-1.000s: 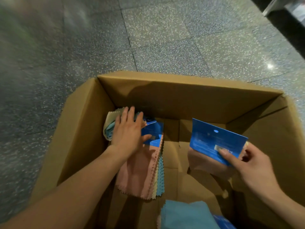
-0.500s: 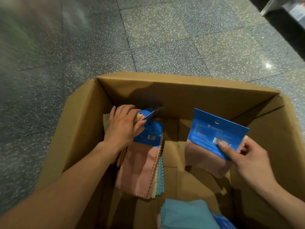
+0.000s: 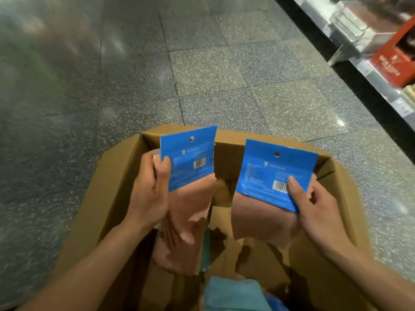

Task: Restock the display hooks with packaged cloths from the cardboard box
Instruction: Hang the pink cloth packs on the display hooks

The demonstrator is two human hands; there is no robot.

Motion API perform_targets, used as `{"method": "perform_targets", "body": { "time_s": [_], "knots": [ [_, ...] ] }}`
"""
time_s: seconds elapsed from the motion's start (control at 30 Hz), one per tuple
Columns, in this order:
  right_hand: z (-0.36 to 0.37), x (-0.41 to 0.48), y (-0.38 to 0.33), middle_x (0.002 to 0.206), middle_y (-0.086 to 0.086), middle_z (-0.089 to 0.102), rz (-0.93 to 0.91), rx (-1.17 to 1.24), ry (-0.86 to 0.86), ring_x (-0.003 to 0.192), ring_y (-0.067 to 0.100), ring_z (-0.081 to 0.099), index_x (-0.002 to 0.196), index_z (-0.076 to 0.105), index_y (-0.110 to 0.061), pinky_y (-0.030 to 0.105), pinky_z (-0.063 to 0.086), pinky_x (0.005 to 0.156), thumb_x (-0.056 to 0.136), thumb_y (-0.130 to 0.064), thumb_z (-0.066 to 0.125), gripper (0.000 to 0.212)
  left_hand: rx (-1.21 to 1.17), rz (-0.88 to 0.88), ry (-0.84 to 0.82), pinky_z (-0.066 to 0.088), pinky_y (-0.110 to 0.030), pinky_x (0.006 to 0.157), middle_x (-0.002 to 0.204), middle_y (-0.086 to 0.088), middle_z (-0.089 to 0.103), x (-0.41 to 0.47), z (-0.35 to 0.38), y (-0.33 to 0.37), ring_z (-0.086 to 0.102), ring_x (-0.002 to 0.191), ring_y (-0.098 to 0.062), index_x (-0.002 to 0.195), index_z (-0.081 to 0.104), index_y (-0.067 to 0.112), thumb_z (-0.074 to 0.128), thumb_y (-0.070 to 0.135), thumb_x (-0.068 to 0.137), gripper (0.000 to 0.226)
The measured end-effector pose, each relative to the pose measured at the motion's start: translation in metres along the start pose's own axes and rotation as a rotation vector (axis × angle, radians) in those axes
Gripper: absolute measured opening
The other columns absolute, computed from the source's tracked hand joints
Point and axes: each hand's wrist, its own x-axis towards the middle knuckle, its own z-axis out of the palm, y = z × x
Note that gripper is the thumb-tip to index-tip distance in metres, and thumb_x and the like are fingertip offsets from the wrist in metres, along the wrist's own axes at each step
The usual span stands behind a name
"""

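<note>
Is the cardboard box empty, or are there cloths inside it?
Not empty: the cardboard box holds a teal cloth at its near side.

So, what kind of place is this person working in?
Most likely a shop aisle: a metal display shelf carrying a red boxed product on the right, a polished speckled tile floor, and cloth packs with hang holes held over a cardboard box.

A pink cloth pack with blue hole-punched header [image 3: 188,158] hangs upright over the open brown cardboard box [image 3: 116,176]; a second pink cloth pack [image 3: 269,176] hangs beside it, apart, slightly tilted.
</note>
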Motion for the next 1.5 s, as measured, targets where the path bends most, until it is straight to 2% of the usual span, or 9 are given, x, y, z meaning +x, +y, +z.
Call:
{"method": "perform_targets", "body": {
  "time_s": [0.17, 0.37, 0.57, 0.73, 0.83, 0.97, 1.2, 1.33, 1.5],
  "knots": [
    [-0.021, -0.005, -0.059, 0.062, -0.023, 0.066, -0.040, 0.064, -0.039, 0.055, -0.007, 0.057, 0.085, 0.063, -0.019, 0.005, 0.040, 0.050, 0.096, -0.029, 0.058, 0.016, -0.017, -0.016, 0.070, 0.044, -0.009, 0.066, 0.091, 0.007, 0.060, -0.011, -0.026, 0.069, 0.056, 0.074, 0.004, 0.107, 0.052, 0.010, 0.034, 0.037, 0.108, 0.033],
    [-0.048, -0.018, -0.137, 0.069, 0.008, 0.065, -0.087, 0.084, -0.130, 0.055, -0.001, 0.056, 0.086, 0.066, -0.010, 0.009, 0.039, 0.048, 0.094, -0.033, 0.062, 0.024, -0.144, -0.011, 0.216, 0.053, -0.050, 0.080, 0.096, 0.004, 0.069, -0.022, -0.072, 0.134, 0.064, 0.088, -0.012, 0.099, 0.058, 0.025, 0.041, 0.070, 0.093, 0.048],
    [-0.080, -0.036, -0.223, 0.046, -0.019, 0.058, -0.136, 0.163, -0.173, 0.042, -0.007, 0.051, 0.065, 0.056, -0.023, 0.006, 0.034, 0.042, 0.093, -0.021, 0.066, 0.030, -0.202, -0.022, 0.287, 0.055, -0.030, 0.067, 0.086, 0.010, 0.076, -0.053, -0.119, 0.224, 0.071, 0.080, -0.013, 0.092, 0.065, 0.025, 0.058, 0.054, 0.083, 0.031],
    [-0.111, -0.071, -0.294, 0.067, -0.011, 0.074, -0.187, 0.279, -0.288, 0.054, 0.000, 0.067, 0.094, 0.067, -0.014, 0.012, 0.046, 0.046, 0.094, -0.021, 0.065, 0.008, -0.215, 0.011, 0.377, 0.057, -0.042, 0.073, 0.088, 0.001, 0.076, -0.086, -0.165, 0.293, 0.073, 0.085, -0.024, 0.090, 0.065, 0.024, 0.062, 0.066, 0.085, 0.042],
    [-0.128, -0.096, -0.341, 0.078, -0.010, 0.077, -0.260, 0.303, -0.312, 0.062, 0.003, 0.071, 0.098, 0.068, -0.018, 0.015, 0.050, 0.050, 0.092, -0.029, 0.067, 0.013, -0.292, 0.029, 0.428, 0.057, -0.025, 0.063, 0.080, 0.011, 0.075, -0.108, -0.185, 0.342, 0.071, 0.076, -0.007, 0.086, 0.060, 0.022, 0.060, 0.057, 0.088, 0.036],
    [-0.156, -0.127, -0.394, 0.088, -0.001, 0.077, -0.323, 0.280, -0.327, 0.077, 0.015, 0.075, 0.100, 0.068, -0.018, 0.033, 0.062, 0.066, 0.088, -0.042, 0.068, 0.026, -0.323, 0.068, 0.436, 0.059, -0.047, 0.079, 0.101, 0.000, 0.077, -0.140, -0.213, 0.404, 0.075, 0.094, -0.024, 0.098, 0.065, 0.031, 0.060, 0.062, 0.085, 0.034],
    [-0.206, -0.203, -0.470, 0.098, 0.003, 0.076, -0.439, 0.362, -0.399, 0.086, 0.021, 0.075, 0.107, 0.067, -0.018, 0.045, 0.061, 0.082, 0.084, -0.049, 0.068, 0.039, -0.258, 0.225, 0.530, 0.060, -0.041, 0.076, 0.097, 0.008, 0.076, -0.216, -0.275, 0.518, 0.074, 0.090, -0.015, 0.096, 0.067, 0.035, 0.061, 0.055, 0.079, 0.028],
    [-0.229, -0.256, -0.502, 0.097, 0.002, 0.077, -0.526, 0.366, -0.448, 0.085, 0.019, 0.075, 0.108, 0.067, -0.020, 0.042, 0.061, 0.080, 0.077, -0.056, 0.067, 0.047, -0.282, 0.258, 0.597, 0.057, -0.021, 0.056, 0.083, 0.015, 0.077, -0.271, -0.305, 0.566, 0.074, 0.072, -0.005, 0.092, 0.067, 0.032, 0.065, 0.048, 0.082, 0.019],
    [-0.249, -0.319, -0.534, 0.098, 0.001, 0.076, -0.603, 0.355, -0.546, 0.082, 0.015, 0.075, 0.108, 0.067, -0.020, 0.026, 0.058, 0.065, 0.087, -0.048, 0.063, 0.035, -0.271, 0.302, 0.713, 0.054, -0.017, 0.054, 0.080, 0.015, 0.077, -0.346, -0.341, 0.612, 0.074, 0.071, -0.006, 0.090, 0.070, 0.030, 0.065, 0.053, 0.076, 0.027]
  ]
}}
